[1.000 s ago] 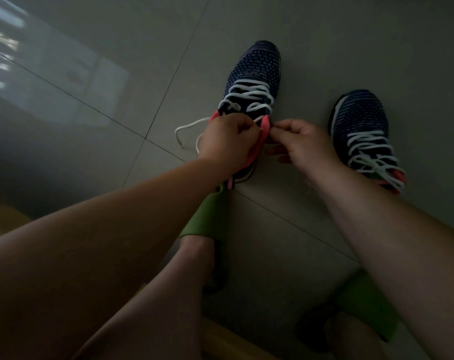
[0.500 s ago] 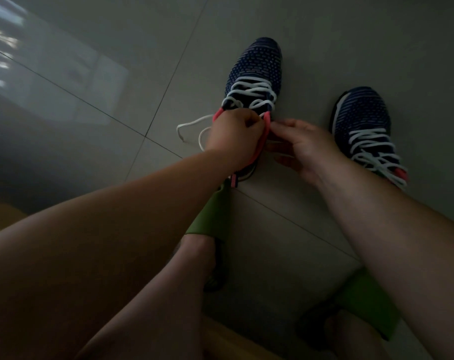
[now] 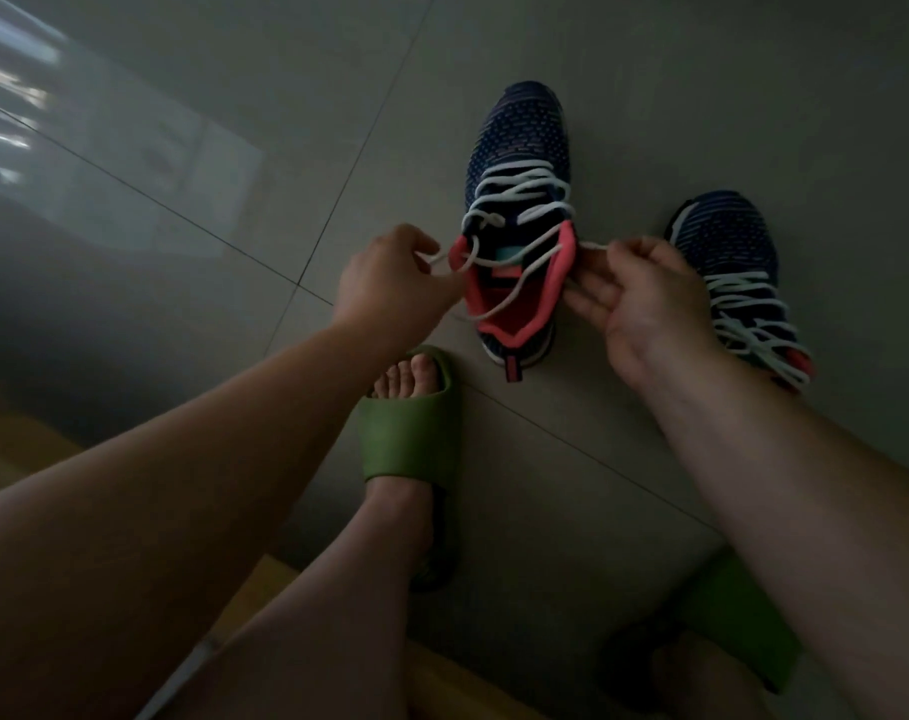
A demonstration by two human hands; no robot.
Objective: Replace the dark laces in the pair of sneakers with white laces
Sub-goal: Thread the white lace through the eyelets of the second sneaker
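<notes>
Dim grey tiled floor (image 3: 571,54), two navy knit sneakers with coral collars.

Left hand (image 3: 390,283) and right hand (image 3: 644,298) each pinch a white lace (image 3: 520,187) end beside the near sneaker (image 3: 520,142); the far sneaker (image 3: 727,236) is partly hidden by the right wrist, and the green slide sandals (image 3: 410,433) are murky.

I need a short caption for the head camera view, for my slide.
Left hand and right hand each pinch an end of the white lace at the left sneaker.

Green slides (image 3: 410,433) on feet (grey tile floor (image 3: 649,70)).
</notes>
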